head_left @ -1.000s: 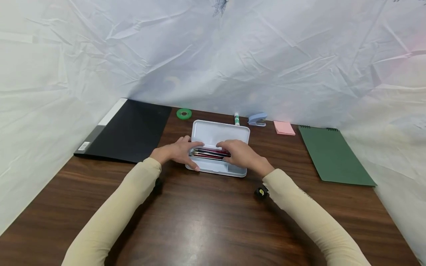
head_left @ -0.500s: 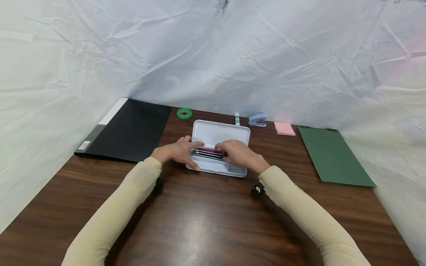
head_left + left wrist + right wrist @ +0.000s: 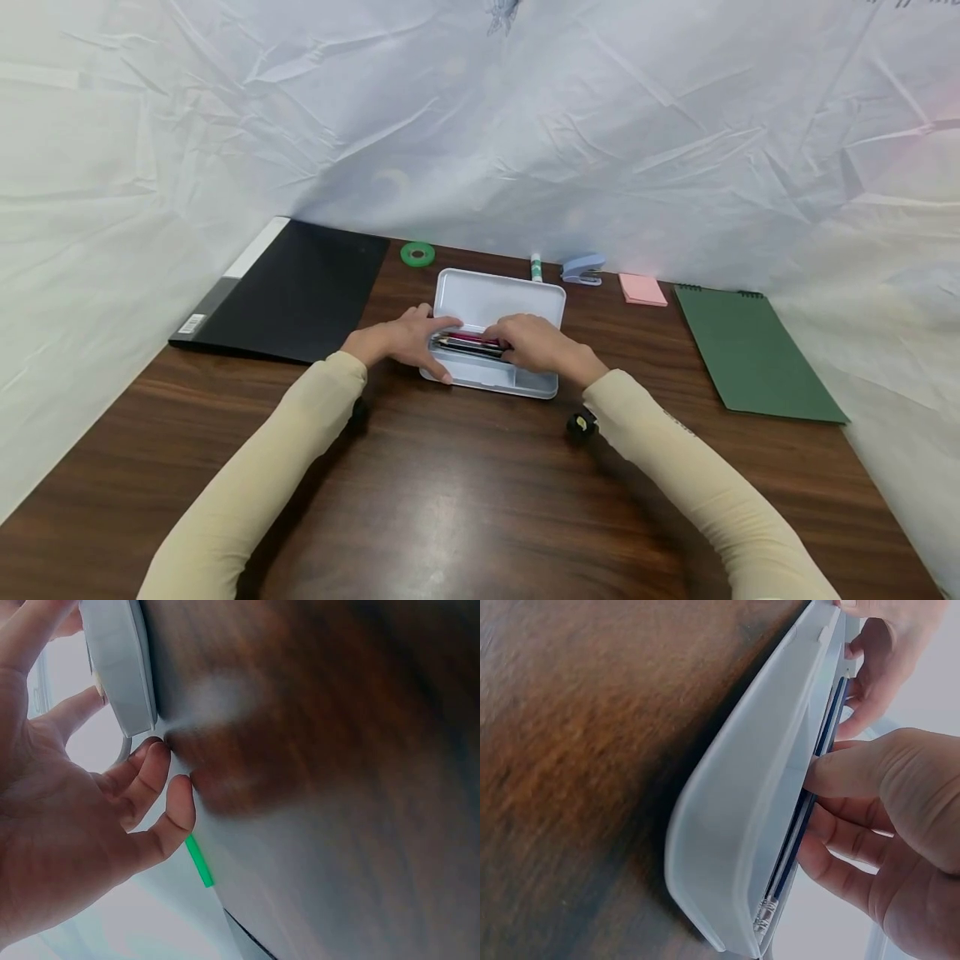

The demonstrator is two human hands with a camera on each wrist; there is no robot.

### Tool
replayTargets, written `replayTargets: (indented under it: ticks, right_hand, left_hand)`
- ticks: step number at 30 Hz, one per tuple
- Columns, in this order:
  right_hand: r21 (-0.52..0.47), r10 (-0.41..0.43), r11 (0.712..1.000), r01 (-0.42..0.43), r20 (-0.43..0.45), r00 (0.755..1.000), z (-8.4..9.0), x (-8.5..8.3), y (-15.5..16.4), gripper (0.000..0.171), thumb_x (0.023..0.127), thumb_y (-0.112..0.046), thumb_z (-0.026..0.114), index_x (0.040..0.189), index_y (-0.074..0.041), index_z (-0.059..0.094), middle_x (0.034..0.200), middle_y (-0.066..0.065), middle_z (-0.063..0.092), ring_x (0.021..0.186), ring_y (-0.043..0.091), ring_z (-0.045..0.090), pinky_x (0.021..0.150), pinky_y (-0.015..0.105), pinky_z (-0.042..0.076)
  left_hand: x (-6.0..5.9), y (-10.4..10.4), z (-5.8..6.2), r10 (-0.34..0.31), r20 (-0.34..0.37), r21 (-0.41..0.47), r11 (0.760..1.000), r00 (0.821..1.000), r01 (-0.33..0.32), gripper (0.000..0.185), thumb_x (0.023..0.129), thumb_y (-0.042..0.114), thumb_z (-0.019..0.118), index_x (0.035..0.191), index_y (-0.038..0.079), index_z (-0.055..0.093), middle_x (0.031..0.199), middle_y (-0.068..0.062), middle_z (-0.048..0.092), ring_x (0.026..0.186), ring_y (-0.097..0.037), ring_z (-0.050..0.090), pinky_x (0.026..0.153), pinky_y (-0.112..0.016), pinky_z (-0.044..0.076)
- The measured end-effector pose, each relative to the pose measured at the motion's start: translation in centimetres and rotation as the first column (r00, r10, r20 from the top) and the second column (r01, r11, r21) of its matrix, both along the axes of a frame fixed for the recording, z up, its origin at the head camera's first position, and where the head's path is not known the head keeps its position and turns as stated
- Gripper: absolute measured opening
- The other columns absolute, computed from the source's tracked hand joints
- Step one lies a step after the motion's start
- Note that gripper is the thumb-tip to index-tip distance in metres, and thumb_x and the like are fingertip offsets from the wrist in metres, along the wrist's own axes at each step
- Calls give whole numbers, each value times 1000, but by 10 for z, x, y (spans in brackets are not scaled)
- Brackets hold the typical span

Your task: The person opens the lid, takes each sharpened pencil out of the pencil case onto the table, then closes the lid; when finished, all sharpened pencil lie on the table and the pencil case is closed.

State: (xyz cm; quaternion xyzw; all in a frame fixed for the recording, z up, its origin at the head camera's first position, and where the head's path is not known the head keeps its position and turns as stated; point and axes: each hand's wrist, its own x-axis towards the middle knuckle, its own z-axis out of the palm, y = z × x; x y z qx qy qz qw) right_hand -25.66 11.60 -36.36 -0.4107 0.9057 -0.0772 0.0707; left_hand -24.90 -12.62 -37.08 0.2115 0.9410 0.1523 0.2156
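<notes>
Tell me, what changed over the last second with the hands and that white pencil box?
The right hand slid a little leftward along the bundle of pencils in the pencil box, covering more of them, fingers curled over them throughout. The left hand kept bracing the box's left end. The box, its open lid, the black folder and green notebook stayed put.

Left hand point(image 3: 67, 802) touches the white case point(image 3: 120, 664) on the table point(image 3: 322, 750).
</notes>
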Motion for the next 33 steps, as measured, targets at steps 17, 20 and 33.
replayTargets:
  ticks: [17,20,33]
  right_hand:
    - [12,58,998,-58,17,998,10,-2,6,43,90,8,56,123,-15,71,97,3,70,79,16,53,75,35,44]
    - [36,72,997,-73,17,997,14,-2,9,43,90,9,54,120,-16,73,96,2,70,78,16,53,74,35,44]
    - [26,-12,1000,11,48,999,25,-2,38,44,86,9,55,121,-10,73,105,7,71,86,17,58,77,37,49]
  left_hand:
    - [1,1,-1,-6,1,10,1000,1000,6,97,76,56,82,155,29,34,131,-16,39,118,-30,38,93,-46,43]
    - [1,-1,-1,-3,1,10,1000,1000,3,97,76,56,82,156,29,34,132,-16,39,119,-30,38,93,-46,44]
    - [1,-2,-1,0,-4,26,1000,1000,0,97,76,55,83,156,28,34,133,-17,38,120,-30,37,96,-48,43]
